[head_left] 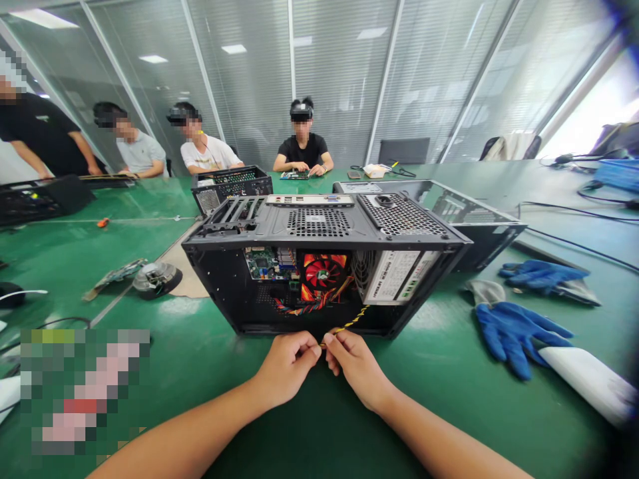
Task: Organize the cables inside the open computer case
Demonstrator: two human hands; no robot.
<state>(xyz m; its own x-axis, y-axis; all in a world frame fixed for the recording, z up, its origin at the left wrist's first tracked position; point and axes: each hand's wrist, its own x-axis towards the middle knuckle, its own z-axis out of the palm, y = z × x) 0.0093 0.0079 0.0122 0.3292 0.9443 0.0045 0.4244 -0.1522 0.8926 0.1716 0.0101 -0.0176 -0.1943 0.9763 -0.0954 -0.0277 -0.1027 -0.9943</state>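
An open black computer case lies in front of me, its inside facing my way. Inside it show a red fan, a power supply with a white label, a motherboard and a bundle of coloured wires. A twisted yellow-and-black cable runs out over the case's near edge. My right hand pinches this cable between thumb and forefinger. Close beside it, my left hand is closed in a pinch at the cable's end; the tip is mostly hidden by my fingers.
Blue work gloves and a white object lie to the right. Another case stands behind mine. A round metal cooler sits at left on the green table. Several people sit or stand across the table.
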